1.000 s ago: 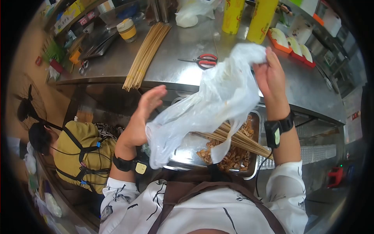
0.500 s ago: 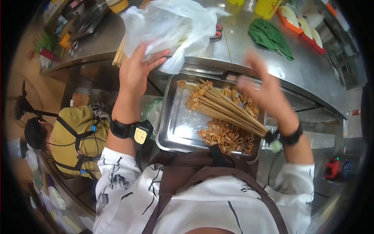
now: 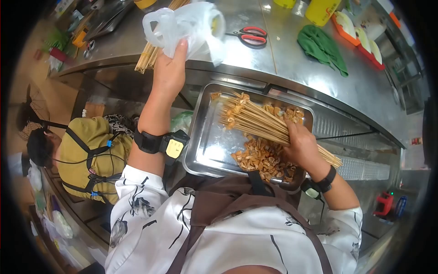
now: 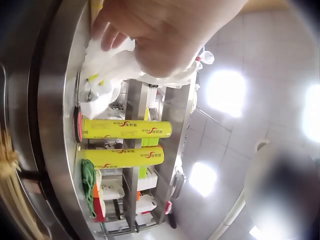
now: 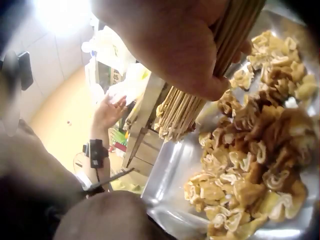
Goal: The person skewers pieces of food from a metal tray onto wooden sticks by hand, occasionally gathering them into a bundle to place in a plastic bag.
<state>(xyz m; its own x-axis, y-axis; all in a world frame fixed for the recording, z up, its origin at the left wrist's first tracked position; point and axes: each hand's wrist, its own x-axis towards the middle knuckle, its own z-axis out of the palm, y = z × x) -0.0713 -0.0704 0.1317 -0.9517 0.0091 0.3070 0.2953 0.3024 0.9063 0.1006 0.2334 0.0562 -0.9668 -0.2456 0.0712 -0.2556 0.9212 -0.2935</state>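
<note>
A crumpled white plastic bag (image 3: 191, 29) is at my left hand (image 3: 171, 75), over the counter's near edge. The thumb lies against its near side in the head view; the other fingers are mostly hidden there. In the left wrist view the fingers (image 4: 107, 35) reach down onto the bag (image 4: 112, 62). My right hand (image 3: 302, 144) grips a bundle of wooden skewers (image 3: 258, 121) slantwise over a metal tray (image 3: 194, 157). Browned, folded food pieces (image 3: 235, 107) are threaded on their far ends. Loose pieces (image 5: 245, 165) of the same food lie heaped in the tray under that hand.
On the steel counter (image 3: 283, 59) lie red-handled scissors (image 3: 253, 37), a green cloth (image 3: 321, 48) and another skewer bundle (image 3: 145, 61). Yellow cling-film boxes (image 4: 127, 129) and red-orange trays (image 3: 360, 41) stand farther back. Another person (image 3: 91, 155) is low at left.
Both hands first spread the bag above the tray. The left hand took it leftward over the counter; the right hand let go and came down onto the skewers. The tray and green cloth came into view.
</note>
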